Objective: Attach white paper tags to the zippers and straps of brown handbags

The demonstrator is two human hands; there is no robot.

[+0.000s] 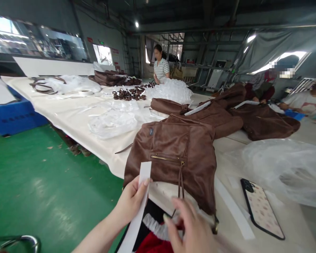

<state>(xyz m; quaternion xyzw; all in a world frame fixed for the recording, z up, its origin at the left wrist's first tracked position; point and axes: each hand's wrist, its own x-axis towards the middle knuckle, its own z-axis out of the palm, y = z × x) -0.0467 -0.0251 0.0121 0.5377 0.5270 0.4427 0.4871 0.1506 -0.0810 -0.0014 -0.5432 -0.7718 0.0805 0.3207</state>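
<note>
Left hand (131, 198): lower centre of the frame; thumb and fingers pinch a strip (137, 221) near its upper end.
Strip: white, flat, slanting from the centre of the frame to the bottom edge; its upper end overlaps the bag (171, 144) in view.
Right hand (191, 225): bottom of the frame, right of the strip; thumb and forefinger stand apart, blurred. Whether the other fingers touch anything I cannot tell.
Bag: brown, lying on the table (60, 105) at the centre of the frame; its zip (167, 159) looks closed, with cords (180, 181) hanging towards the right hand.
Strip step: seemingly handling the strip beside the bag, the left hand steadying it.
Strip's next move: would likely call for a firm left pinch and the right fingers clear of the cords.
Table, right: a phone (263, 207) beside another strip (234, 207), clear plastic (300, 168) above them, more brown bags (263, 119) at upper right.
Table, upper left: thin plastic (113, 123), small brown pieces (129, 93), a brown stack (107, 78).
Room: green floor (42, 196) and blue bin (18, 116) at left; a person in a striped top (162, 68) at upper centre.
</note>
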